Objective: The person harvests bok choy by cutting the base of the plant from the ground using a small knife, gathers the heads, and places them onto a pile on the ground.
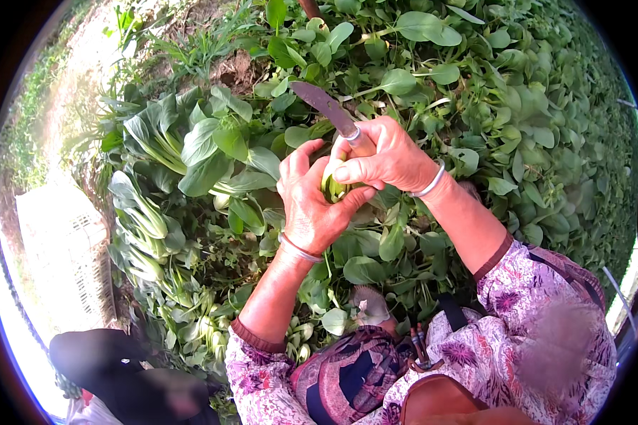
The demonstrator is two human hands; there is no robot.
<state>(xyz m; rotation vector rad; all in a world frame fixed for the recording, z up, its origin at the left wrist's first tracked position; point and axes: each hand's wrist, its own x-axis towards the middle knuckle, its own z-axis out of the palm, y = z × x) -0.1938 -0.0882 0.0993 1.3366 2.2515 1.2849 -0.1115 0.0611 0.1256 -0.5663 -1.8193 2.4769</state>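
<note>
A knife with a curved, dark-stained blade (324,106) and a metal collar is held by its handle in my right hand (385,159), the blade pointing up and to the left. My right thumb presses on a small bunch of pale green leaf stalks (334,183). Around the other side of these stalks curl the fingers and thumb of my left hand (313,199). Both hands meet over the leafy bed, and they partly hide the stalks. Cut-looking heads of bok choy (143,212) lie in a row to the left of my hands.
Growing leafy greens (526,133) spread across the right side. A pale plastic crate (64,255) stands at the far left. Near the lower left, a person in dark clothing (133,382) is close by, with a whitish plastic bag (90,411). Bare soil (239,69) shows at the upper left.
</note>
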